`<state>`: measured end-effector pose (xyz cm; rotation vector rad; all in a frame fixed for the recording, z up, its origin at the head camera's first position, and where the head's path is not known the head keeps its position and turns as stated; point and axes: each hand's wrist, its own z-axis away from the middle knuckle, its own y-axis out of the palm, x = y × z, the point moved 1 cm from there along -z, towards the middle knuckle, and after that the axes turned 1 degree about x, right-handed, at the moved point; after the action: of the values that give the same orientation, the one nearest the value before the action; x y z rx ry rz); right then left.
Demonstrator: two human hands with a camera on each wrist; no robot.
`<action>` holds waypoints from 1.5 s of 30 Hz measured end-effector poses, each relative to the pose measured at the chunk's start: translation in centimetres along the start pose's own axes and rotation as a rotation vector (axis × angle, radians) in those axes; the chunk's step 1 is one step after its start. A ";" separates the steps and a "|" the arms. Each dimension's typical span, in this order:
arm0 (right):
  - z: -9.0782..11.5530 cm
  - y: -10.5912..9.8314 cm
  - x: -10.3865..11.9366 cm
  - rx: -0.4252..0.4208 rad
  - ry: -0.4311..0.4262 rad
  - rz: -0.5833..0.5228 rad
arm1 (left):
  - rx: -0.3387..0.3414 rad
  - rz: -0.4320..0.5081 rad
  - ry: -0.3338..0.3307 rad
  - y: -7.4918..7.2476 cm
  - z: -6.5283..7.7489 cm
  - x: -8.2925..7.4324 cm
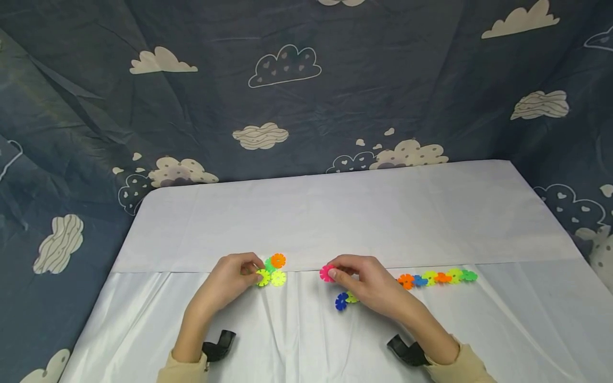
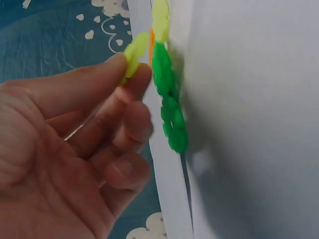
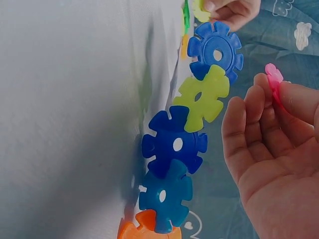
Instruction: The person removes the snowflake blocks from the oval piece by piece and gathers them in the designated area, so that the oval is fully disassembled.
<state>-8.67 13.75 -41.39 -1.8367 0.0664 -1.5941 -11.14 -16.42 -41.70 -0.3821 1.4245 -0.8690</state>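
My left hand [image 1: 229,281] pinches a yellow notched plastic disc [image 2: 135,57] between thumb and index finger. Close beside that disc lie green discs [image 2: 163,69], another yellow disc [image 1: 278,278] and an orange disc [image 1: 278,260]. Between thumb and fingertips, my right hand [image 1: 371,282] holds a pink notched disc [image 1: 326,273]. Below this hand lies a chain of interlocked discs, with a blue disc [image 3: 217,47] at one end, joined to a yellow disc [image 3: 204,99] and several more. In the head view the right hand covers part of the chain.
A row of linked discs [image 1: 442,277], orange, blue, yellow and green, extends to the right of the right hand. White cloth [image 1: 335,218] with a seam across it covers the table. Dark cloud-patterned fabric [image 1: 335,106] hangs behind and at both sides.
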 end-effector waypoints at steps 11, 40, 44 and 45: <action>0.0 -0.3 0.0 0.055 0.032 -0.016 | 0.023 -0.045 0.003 -0.3 -0.1 0.9; -0.1 0.0 -0.9 0.102 0.039 -0.043 | -0.037 -0.045 0.010 -0.4 0.4 -0.3; -0.2 0.0 -1.0 0.097 0.045 -0.040 | -0.047 -0.018 0.062 0.2 0.6 -1.4; -0.2 0.0 -1.0 0.096 0.047 -0.039 | -0.044 -0.013 0.082 0.4 0.7 -1.8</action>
<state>-9.05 14.11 -42.27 -1.7374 -0.0247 -1.6393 -10.25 -15.07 -40.64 -0.3932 1.5200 -0.8730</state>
